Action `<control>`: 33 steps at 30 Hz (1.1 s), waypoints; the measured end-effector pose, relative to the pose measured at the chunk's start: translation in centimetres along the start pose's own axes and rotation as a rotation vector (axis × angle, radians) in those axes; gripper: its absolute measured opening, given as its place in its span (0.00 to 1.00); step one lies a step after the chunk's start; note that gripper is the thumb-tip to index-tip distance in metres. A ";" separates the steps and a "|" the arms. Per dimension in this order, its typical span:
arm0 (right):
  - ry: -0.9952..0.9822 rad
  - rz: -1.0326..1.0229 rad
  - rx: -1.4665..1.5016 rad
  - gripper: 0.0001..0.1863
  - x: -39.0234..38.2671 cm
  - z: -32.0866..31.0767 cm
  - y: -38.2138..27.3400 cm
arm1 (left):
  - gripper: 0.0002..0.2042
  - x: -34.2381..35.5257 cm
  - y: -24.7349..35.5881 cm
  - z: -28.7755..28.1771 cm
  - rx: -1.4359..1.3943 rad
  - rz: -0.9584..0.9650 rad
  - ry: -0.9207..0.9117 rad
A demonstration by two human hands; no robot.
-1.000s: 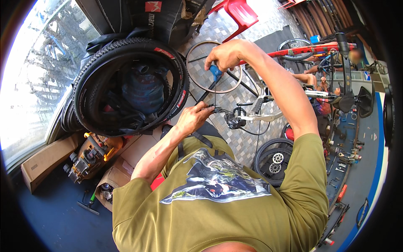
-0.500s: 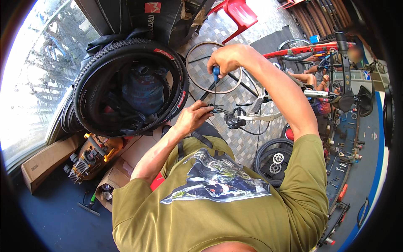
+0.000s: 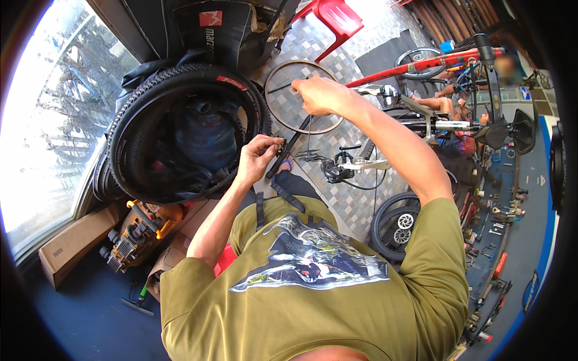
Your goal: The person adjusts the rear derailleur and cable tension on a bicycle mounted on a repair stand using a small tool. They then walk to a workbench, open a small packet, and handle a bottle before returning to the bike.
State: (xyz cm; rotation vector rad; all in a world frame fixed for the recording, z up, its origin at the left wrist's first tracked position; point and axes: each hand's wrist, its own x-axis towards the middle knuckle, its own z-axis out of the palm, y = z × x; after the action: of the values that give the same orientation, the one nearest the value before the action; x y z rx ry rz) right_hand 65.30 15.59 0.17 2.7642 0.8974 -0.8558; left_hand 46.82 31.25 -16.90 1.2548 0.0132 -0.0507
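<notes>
My right hand [image 3: 322, 96] is closed above the bicycle's rear end, wrapped round a screwdriver whose thin shaft [image 3: 309, 133] points down. The fingers hide its handle, which shows blue in the earlier picture. Below the shaft sit thin dark toothed sprockets [image 3: 310, 155], beside a black derailleur [image 3: 337, 172] on a pale frame arm [image 3: 368, 165]. Left of the sprockets and apart from them, my left hand [image 3: 259, 157] pinches a small dark piece [image 3: 282, 146], too small to name.
A stack of black tyres [image 3: 174, 72] stands at the left. Beyond my hands are a bare wheel rim [image 3: 269, 90] and a red chair [image 3: 338, 24]. Disc-brake wheels [image 3: 394, 228] lean at the right, near a tool board [image 3: 503, 225]. Another person's legs [image 3: 442, 105] show farther off.
My left hand has drawn away from the sprockets, up and to the left, with a small dark piece in its fingers. My right hand has turned, covering the blue screwdriver handle.
</notes>
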 end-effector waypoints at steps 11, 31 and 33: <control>0.197 0.216 0.137 0.21 -2.4 0.1 -2.3 | 0.08 -2.4 4.4 -1.5 -0.397 -0.411 0.216; 0.343 0.036 -0.028 0.19 -3.8 -1.1 -3.9 | 0.08 -13.0 7.1 3.8 -0.452 -0.284 0.306; 0.493 -0.020 0.174 0.21 -5.2 -1.5 -4.1 | 0.08 -14.2 7.5 5.0 -0.437 -0.290 0.318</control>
State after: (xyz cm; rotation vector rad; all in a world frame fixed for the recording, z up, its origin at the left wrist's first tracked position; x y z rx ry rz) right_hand 60.23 16.67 4.57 3.1906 0.9542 -0.2562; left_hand 32.85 29.25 -7.73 0.8053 0.4592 -0.0926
